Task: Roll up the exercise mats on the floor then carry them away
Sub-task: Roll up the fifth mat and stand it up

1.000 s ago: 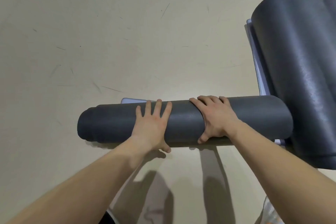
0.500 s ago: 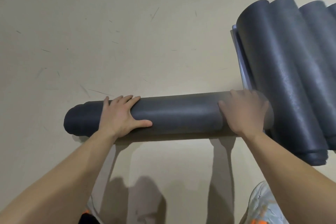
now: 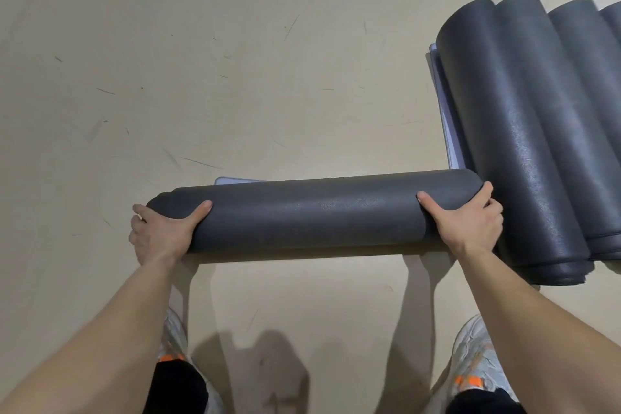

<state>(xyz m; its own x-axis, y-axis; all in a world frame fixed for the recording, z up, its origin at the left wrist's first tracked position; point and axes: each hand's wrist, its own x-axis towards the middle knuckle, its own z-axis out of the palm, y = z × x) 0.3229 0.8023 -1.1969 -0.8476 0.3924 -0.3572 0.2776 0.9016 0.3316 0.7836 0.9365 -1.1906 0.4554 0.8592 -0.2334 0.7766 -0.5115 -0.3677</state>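
**A:** What does the view from the head camera show?

**B:** A beige floor (image 3: 235, 84) with faint scuff marks, seen from above. Across the middle lies one dark grey rolled mat (image 3: 312, 217), stretched left to right. The person's two bare arms reach down to it.

**A:** How are the hands placed?

**B:** The left hand (image 3: 159, 233) wraps the left end of the roll, thumb lying on top and fingers curled round the far side. The right hand (image 3: 465, 223) clasps the right end the same way, thumb on top pointing inward. Both are closed around the roll, one at each end.

**A:** Is the roll off the floor?

**B:** I cannot tell. A dark shadow runs just under its near edge.

**A:** What else is nearby?

**B:** To the right, a row of other rolled mats (image 3: 537, 131), the same dark grey, lie side by side, running away from the viewer. The right end of the held roll is just beside the nearest of them. A pale flat sheet (image 3: 445, 111) shows along their left edge, and a similar pale corner peeks out behind the held roll.

**A:** Anything at the bottom?

**B:** Two pale shoes with orange accents, the left shoe (image 3: 173, 336) and the right shoe (image 3: 473, 363), stand apart below the roll.
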